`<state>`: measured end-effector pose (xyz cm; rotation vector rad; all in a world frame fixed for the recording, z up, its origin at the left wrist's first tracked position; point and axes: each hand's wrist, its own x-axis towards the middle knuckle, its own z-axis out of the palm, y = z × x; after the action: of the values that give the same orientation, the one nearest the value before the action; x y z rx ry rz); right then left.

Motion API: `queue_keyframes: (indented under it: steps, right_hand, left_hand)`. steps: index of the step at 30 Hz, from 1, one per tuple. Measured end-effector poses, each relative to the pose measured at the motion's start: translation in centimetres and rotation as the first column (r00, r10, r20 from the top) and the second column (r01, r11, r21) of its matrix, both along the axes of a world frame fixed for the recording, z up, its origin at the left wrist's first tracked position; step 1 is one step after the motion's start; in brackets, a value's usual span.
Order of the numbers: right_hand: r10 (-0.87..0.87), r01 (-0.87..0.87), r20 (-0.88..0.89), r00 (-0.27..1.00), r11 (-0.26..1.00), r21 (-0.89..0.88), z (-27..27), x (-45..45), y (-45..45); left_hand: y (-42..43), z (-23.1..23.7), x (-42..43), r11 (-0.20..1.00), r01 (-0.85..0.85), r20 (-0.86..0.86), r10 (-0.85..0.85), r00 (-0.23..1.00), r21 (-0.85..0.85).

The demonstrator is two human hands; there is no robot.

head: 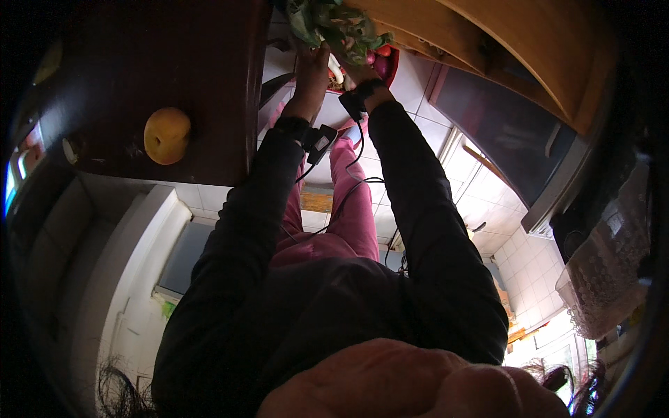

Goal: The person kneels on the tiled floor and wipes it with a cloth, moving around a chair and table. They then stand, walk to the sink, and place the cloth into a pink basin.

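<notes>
My left hand (312, 65) is at the top of the view, its fingers closed on a bunch of leafy greens (334, 23). Close beside it, my right hand (358, 72) reaches in under the leaves, which hide its fingers, so its grip does not show. Below the greens, a red container (393, 73) stands near the floor. Red-purple onions (382, 65) and an orange-red vegetable (384, 50) lie in it. A white stalk (335, 68) shows between my wrists, beside some stringy roots.
To the left is a dark tabletop (209, 94) bearing a yellow-orange round fruit (167, 136). A wooden piece of furniture (502, 47) and a dark panel (502, 125) stand at right. Black cables (360, 180) hang from devices strapped to my wrists. White tiles cover the floor (418, 99).
</notes>
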<state>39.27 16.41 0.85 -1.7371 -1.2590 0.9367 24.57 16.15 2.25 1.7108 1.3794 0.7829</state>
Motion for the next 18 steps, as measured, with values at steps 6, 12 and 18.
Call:
queue_keyframes:
  steps: [6, 12, 18]
  right_hand:
    - [0.012, -0.012, 0.011, 1.000, 1.000, -0.007, 0.0, 0.7, -0.3]
    - [-0.008, 0.010, 0.075, 0.997, 1.000, -0.028, -0.2, 1.5, -0.5]
    - [-0.053, 0.070, 0.243, 0.969, 0.996, -0.063, -0.1, 1.7, 0.5]
  left_hand:
    - [-0.9, 0.5, 0.3, 0.979, -0.080, 0.261, 0.128, 0.957, -0.186]
    - [-5.6, 5.1, -2.9, 0.874, 0.034, 0.065, -0.002, 0.998, -0.486]
    - [-11.7, 6.5, -7.0, 0.687, 0.180, 0.295, 0.053, 0.954, -0.704]
